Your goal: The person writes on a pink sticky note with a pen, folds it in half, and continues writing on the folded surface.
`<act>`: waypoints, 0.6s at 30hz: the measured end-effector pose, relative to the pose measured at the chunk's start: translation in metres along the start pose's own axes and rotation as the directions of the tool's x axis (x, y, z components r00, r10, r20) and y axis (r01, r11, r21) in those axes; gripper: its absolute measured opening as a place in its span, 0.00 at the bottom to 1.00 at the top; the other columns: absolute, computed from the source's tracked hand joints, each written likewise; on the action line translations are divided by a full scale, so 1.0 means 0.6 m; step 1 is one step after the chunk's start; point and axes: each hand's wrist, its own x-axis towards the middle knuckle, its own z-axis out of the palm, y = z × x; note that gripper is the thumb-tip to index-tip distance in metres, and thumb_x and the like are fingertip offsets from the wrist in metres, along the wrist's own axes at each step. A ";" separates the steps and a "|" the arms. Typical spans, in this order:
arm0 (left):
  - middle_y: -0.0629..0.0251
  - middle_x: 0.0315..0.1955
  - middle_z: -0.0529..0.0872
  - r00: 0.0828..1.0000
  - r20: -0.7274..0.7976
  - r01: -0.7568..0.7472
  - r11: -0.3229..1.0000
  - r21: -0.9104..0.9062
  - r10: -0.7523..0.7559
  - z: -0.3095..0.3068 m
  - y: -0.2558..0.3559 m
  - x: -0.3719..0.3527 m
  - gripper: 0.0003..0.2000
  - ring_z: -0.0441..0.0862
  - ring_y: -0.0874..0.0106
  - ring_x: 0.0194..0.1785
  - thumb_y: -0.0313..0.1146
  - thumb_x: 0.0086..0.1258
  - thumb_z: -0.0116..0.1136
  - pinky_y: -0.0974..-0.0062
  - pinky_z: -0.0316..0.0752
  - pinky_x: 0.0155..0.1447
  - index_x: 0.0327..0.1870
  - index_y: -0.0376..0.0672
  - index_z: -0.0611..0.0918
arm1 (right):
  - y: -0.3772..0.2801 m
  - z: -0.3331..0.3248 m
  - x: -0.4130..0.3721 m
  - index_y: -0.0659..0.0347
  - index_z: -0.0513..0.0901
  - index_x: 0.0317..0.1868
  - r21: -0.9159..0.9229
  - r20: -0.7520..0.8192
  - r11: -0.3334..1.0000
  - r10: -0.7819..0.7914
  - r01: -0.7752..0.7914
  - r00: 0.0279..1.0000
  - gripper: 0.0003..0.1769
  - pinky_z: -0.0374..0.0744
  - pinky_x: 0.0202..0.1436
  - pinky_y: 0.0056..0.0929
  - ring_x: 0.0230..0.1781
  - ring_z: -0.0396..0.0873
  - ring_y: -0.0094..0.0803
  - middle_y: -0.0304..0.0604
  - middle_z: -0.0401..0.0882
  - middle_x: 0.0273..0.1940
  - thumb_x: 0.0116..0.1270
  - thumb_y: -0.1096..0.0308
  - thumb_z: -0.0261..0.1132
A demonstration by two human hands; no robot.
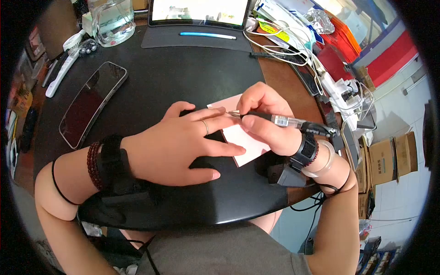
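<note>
My left hand (176,142), with a ring on one finger, lies flat with its fingers spread. Its fingertips rest over the left side of a small pink-and-white notepad (251,147). Above the pad, my right hand (279,138) pinches a clear-barrelled pen (293,123) with a black grip. The pen lies nearly level, its metal tip pointing left, right by the fingertips of my left hand. Fingers of both hands hide part of the pad. Each wrist wears a black strap and a beaded bracelet.
A smartphone (93,104) lies on the black desk mat (183,68) to the left. At the back stand a glass jug (113,27) and a tablet (199,13), with a blue pen (207,35) before it. White cables (293,50) and a power strip (337,94) crowd the right side.
</note>
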 end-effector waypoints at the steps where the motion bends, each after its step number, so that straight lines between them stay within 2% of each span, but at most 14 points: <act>1: 0.56 0.66 0.61 1.000 -0.004 0.001 1.000 -0.001 -0.001 0.001 -0.001 -0.001 0.24 0.57 0.55 0.69 0.45 0.58 0.59 0.47 0.51 0.62 0.60 0.64 0.73 | 0.000 0.000 0.001 0.58 0.69 0.38 -0.020 -0.002 1.000 0.007 -0.007 1.000 0.05 0.67 0.35 0.16 0.33 0.68 0.15 0.32 0.73 0.33 0.65 0.72 0.57; 2: 0.56 0.66 0.61 1.000 -0.011 -0.006 1.000 -0.002 0.006 0.002 -0.002 -0.001 0.25 0.58 0.55 0.69 0.45 0.58 0.59 0.47 0.51 0.62 0.60 0.64 0.73 | 0.001 -0.004 0.000 0.58 0.69 0.38 -0.025 0.002 1.000 0.006 -0.006 1.000 0.05 0.67 0.35 0.16 0.33 0.68 0.15 0.32 0.73 0.33 0.65 0.72 0.57; 4: 0.57 0.65 0.62 0.999 -0.041 -0.021 1.000 0.001 0.021 0.004 -0.002 -0.002 0.25 0.59 0.55 0.68 0.45 0.58 0.59 0.47 0.53 0.61 0.60 0.65 0.73 | 0.002 -0.014 -0.004 0.59 0.71 0.32 -0.024 0.032 0.998 0.055 -0.054 0.998 0.09 0.67 0.31 0.16 0.29 0.68 0.15 0.31 0.72 0.28 0.67 0.64 0.59; 5: 0.57 0.65 0.62 0.999 -0.046 -0.020 1.000 0.006 0.020 0.005 -0.003 -0.002 0.25 0.59 0.55 0.68 0.45 0.58 0.59 0.47 0.53 0.61 0.60 0.65 0.73 | 0.000 -0.013 -0.002 0.59 0.71 0.32 -0.029 0.036 0.998 0.052 -0.051 0.998 0.09 0.67 0.31 0.16 0.29 0.68 0.15 0.31 0.72 0.28 0.67 0.64 0.59; 7: 0.57 0.65 0.63 0.997 -0.064 -0.034 0.999 0.010 0.035 0.005 -0.004 -0.001 0.25 0.59 0.56 0.68 0.46 0.58 0.59 0.48 0.54 0.60 0.60 0.65 0.73 | -0.002 -0.007 0.001 0.60 0.69 0.26 -0.067 -0.059 0.982 0.173 -0.177 0.983 0.21 0.64 0.31 0.19 0.26 0.63 0.19 0.33 0.67 0.23 0.66 0.51 0.58; 9: 0.56 0.65 0.63 0.998 -0.060 -0.029 1.000 0.008 0.030 0.003 -0.003 -0.001 0.25 0.59 0.56 0.68 0.46 0.59 0.59 0.49 0.54 0.60 0.60 0.64 0.73 | 0.003 -0.008 0.002 0.60 0.69 0.24 -0.078 -0.045 0.983 0.162 -0.165 0.986 0.23 0.65 0.30 0.20 0.26 0.63 0.20 0.34 0.67 0.23 0.67 0.48 0.56; 12: 0.56 0.65 0.62 0.998 -0.059 -0.028 1.000 0.008 0.029 0.005 -0.003 -0.002 0.24 0.60 0.55 0.68 0.46 0.59 0.59 0.49 0.55 0.60 0.59 0.64 0.73 | 0.003 -0.005 0.003 0.59 0.69 0.26 -0.098 -0.045 0.975 0.198 -0.201 0.979 0.19 0.64 0.30 0.19 0.26 0.63 0.19 0.34 0.67 0.23 0.68 0.53 0.57; 14: 0.56 0.66 0.62 0.997 -0.067 -0.026 1.000 0.018 0.027 0.006 -0.002 -0.002 0.24 0.60 0.55 0.67 0.46 0.59 0.59 0.50 0.55 0.60 0.59 0.64 0.74 | 0.013 0.001 0.006 0.57 0.69 0.24 0.050 -0.123 0.993 0.109 -0.103 0.986 0.14 0.64 0.26 0.15 0.24 0.64 0.12 0.28 0.69 0.23 0.67 0.64 0.60; 15: 0.55 0.66 0.62 0.997 -0.071 -0.026 1.000 0.010 0.026 0.006 -0.002 -0.002 0.24 0.60 0.55 0.67 0.46 0.59 0.59 0.50 0.55 0.60 0.59 0.64 0.74 | 0.013 0.000 0.007 0.57 0.69 0.24 0.053 -0.121 0.993 0.107 -0.101 0.987 0.14 0.64 0.26 0.15 0.24 0.64 0.12 0.28 0.69 0.23 0.67 0.64 0.60; 17: 0.55 0.66 0.62 0.997 -0.075 -0.025 1.000 0.009 0.026 0.005 -0.002 -0.002 0.24 0.60 0.54 0.67 0.46 0.59 0.59 0.50 0.55 0.60 0.59 0.64 0.74 | 0.011 -0.006 0.005 0.56 0.66 0.23 0.032 -0.110 0.997 0.076 -0.073 0.991 0.15 0.62 0.24 0.15 0.23 0.62 0.12 0.28 0.67 0.21 0.63 0.72 0.63; 18: 0.55 0.66 0.62 0.997 -0.072 -0.027 1.000 0.012 0.027 0.005 -0.003 -0.002 0.24 0.61 0.54 0.67 0.46 0.59 0.59 0.50 0.55 0.60 0.59 0.64 0.74 | 0.011 -0.008 0.003 0.56 0.66 0.23 0.032 -0.109 0.997 0.074 -0.071 0.991 0.15 0.62 0.24 0.15 0.23 0.62 0.12 0.28 0.67 0.21 0.63 0.72 0.63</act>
